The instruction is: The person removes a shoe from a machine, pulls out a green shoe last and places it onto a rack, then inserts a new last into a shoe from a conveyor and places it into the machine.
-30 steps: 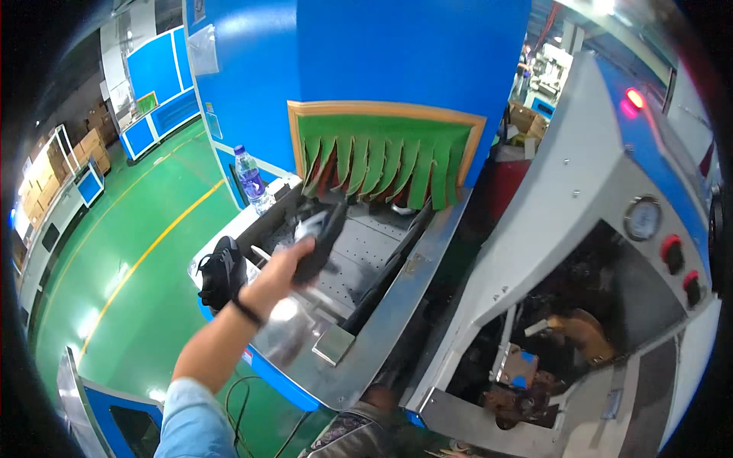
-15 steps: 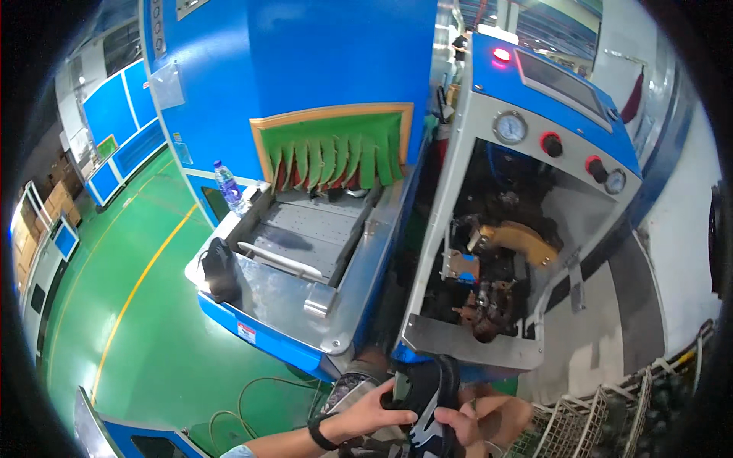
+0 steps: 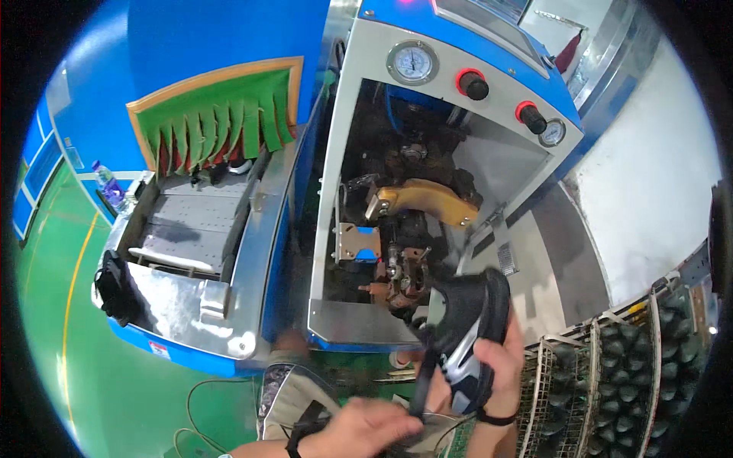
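Observation:
A black shoe (image 3: pixel 458 328) with grey and white side panels is held up in my right hand (image 3: pixel 500 370), its fingers wrapped round the sole side. The shoe is tilted, with its opening toward the machine. From it a black strip (image 3: pixel 422 385) runs down to the fingertips of my left hand (image 3: pixel 366 427). That hand is slightly blurred, its fingers pressed together at the strip's lower end. Just beyond the shoe is an open-fronted machine (image 3: pixel 324 252) with a curved brass-coloured part (image 3: pixel 427 200) and dark metal fittings (image 3: pixel 408 278).
At left a blue conveyor machine (image 3: pixel 198 30) has a green strip curtain (image 3: pixel 214 122); a dark shoe (image 3: pixel 114 286) and a bottle (image 3: pixel 108 183) stand on its edge. A wire rack (image 3: pixel 592 382) with several dark rounded pieces is at right. A hose (image 3: pixel 189 412) lies on the green floor.
The view has shifted right, toward the open-fronted machine. My right hand has raised the shoe toward it, while my left hand has moved from the shoe's body to the strip's lower end.

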A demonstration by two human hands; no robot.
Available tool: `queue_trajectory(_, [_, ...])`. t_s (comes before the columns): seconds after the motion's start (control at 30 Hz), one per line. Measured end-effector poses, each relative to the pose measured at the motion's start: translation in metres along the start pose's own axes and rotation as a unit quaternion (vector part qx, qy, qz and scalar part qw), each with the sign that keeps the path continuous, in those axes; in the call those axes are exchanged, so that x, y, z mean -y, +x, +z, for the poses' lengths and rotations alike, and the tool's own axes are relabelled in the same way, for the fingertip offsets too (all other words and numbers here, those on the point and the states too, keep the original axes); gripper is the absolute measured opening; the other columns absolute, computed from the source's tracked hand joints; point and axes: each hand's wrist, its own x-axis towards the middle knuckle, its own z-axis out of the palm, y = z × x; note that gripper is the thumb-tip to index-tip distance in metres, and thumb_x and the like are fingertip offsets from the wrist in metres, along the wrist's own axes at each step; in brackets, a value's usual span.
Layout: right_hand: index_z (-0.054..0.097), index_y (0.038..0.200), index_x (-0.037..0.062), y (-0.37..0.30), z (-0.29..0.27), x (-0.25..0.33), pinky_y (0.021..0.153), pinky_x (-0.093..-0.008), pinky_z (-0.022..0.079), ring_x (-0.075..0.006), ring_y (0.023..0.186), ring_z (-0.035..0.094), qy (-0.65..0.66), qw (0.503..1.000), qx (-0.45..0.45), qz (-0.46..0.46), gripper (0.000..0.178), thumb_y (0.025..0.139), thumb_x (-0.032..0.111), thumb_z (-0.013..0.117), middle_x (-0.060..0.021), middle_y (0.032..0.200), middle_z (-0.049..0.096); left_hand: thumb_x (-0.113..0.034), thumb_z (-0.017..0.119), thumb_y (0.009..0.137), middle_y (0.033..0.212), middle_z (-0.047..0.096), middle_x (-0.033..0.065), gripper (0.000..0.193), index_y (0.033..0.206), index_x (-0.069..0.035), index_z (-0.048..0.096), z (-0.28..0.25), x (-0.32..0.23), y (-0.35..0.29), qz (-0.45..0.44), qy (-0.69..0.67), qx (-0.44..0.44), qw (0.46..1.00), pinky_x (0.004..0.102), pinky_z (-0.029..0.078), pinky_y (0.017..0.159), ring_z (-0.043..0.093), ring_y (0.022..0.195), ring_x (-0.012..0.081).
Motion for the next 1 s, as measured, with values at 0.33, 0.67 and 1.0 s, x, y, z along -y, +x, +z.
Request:
queue_trajectory(0.33, [0.035,0.154,0.0032,0.129,0.047,0.05,0.097,-0.0338,0.048,-0.0265,0.114,0.064,-0.492,0.862,0.12,-0.012,0.083,0.081,0.018,0.071,-0.0246,0.13,0.063,-0.022,0.067,0.098,0.065,0.056,-0.0007,0.027,0.077,-0.006,0.06,-0.039,0.05,0.099,-0.286,-0.382,-0.101,0.873,0.0242,0.032,0.05,0.045,0.054,0.0075])
queue_trajectory(0.67, [0.045,0.147,0.0032,0.16,0.062,0.021,0.097,-0.0422,0.047,-0.044,0.113,0.061,-0.652,0.748,0.107,-0.06,0.069,0.086,0.03,0.062,-0.033,0.122,0.061,-0.025,0.058,0.102,0.065,0.056,0.0012,0.023,0.102,-0.003,0.064,-0.059,0.075,0.094,-0.247,-0.449,-0.116,0.851,0.0244,0.036,0.047,0.049,0.051,0.011])
queue_trajectory(1.0, [0.034,0.154,0.0036,0.13,0.069,0.024,0.1,-0.0383,0.044,-0.0363,0.114,0.058,-0.622,0.756,0.067,-0.191,0.067,0.092,0.013,0.057,-0.0281,0.131,0.057,-0.026,0.053,0.102,0.068,0.056,-0.0015,0.023,0.096,-0.006,0.063,-0.006,0.089,0.063,-0.278,-0.392,-0.115,0.869,0.0256,0.032,0.046,0.043,0.05,0.0086])
